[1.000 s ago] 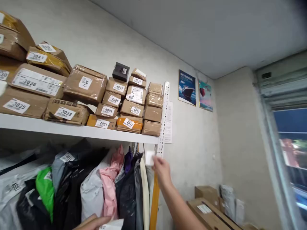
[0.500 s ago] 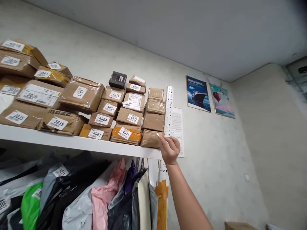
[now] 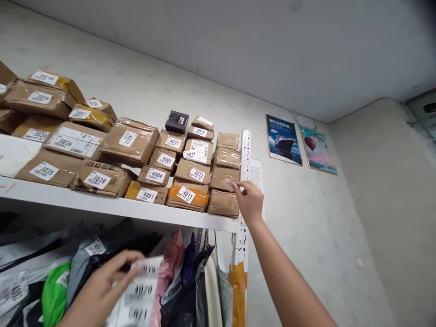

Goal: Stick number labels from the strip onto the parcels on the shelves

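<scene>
My right hand (image 3: 250, 200) is raised to the rightmost stack of cardboard boxes, thumb and forefinger pinched on a small pale sticker (image 3: 227, 183). That sticker lies against the front of a brown box (image 3: 223, 175), just above the bottom box (image 3: 223, 203) of the stack; its print cannot be read. Lower left, my left hand (image 3: 109, 281) grips a sheet of number labels (image 3: 145, 293), slightly blurred, with 4020 and 4021 printed on it. Left of the right hand's stack, a box with orange tape (image 3: 177, 200) bears the label 4011.
More labelled boxes fill the white shelf (image 3: 136, 209) to the left. Beneath it hang or stand several plastic mailing bags, one green (image 3: 56, 288) and one pink (image 3: 173, 259). A perforated white post (image 3: 245, 154) edges the shelf. Two posters (image 3: 284, 140) are on the wall.
My left hand has come into view with the sheet of labels. My right hand has moved up from the bottom box to the box above it. The view has shifted slightly.
</scene>
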